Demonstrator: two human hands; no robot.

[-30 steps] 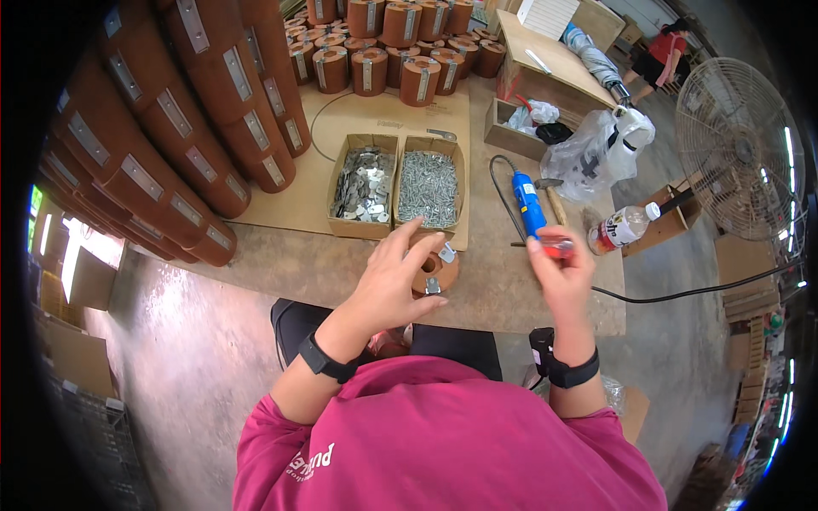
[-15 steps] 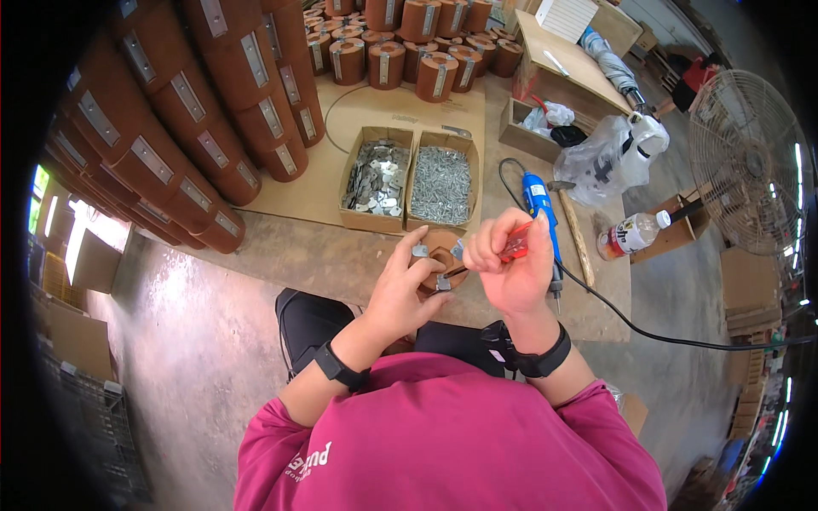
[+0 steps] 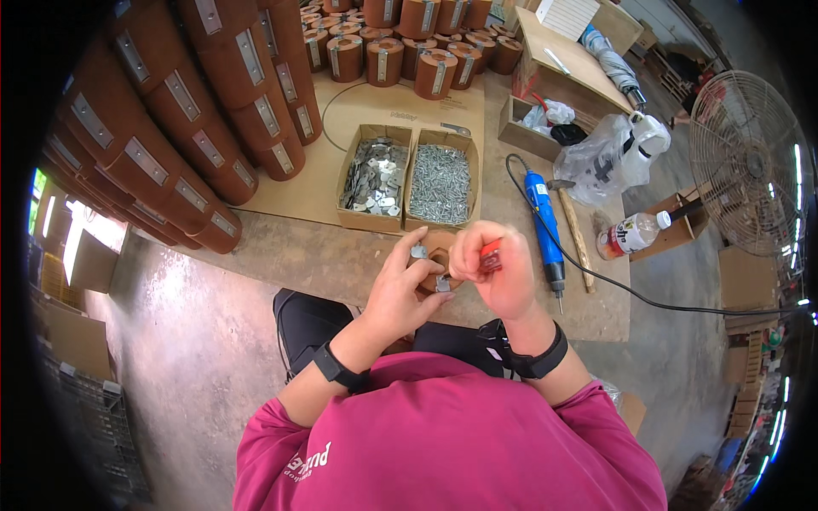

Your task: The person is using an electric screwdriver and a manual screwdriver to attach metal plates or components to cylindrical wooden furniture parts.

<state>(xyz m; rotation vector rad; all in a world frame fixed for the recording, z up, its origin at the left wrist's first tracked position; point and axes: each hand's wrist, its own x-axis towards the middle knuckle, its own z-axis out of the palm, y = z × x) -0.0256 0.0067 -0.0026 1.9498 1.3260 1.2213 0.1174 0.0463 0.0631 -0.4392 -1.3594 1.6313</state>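
At the table's near edge stands a brown cylinder (image 3: 440, 238) with an angular hole in its top. Small metal plates (image 3: 443, 283) sit at its rim. My left hand (image 3: 394, 294) grips the cylinder from the left, its fingers and thumb spread around the rim beside the plates. Closed in a fist over the cylinder's right side, my right hand (image 3: 509, 277) holds a screwdriver by its red handle (image 3: 491, 255). The fingers hide most of the tool, and I cannot make out where its tip rests.
Beyond the cylinder, two cardboard boxes hold metal plates (image 3: 379, 175) and screws (image 3: 440, 187). A blue electric screwdriver (image 3: 543, 217) with a black cable and a hammer (image 3: 578, 238) lie to the right, near a bottle (image 3: 635, 234). Stacked brown cylinders (image 3: 162, 128) rise at left.
My right hand has turned over and shifted slightly left and down with the screwdriver, uncovering the electric screwdriver. My left hand keeps its hold on the cylinder.
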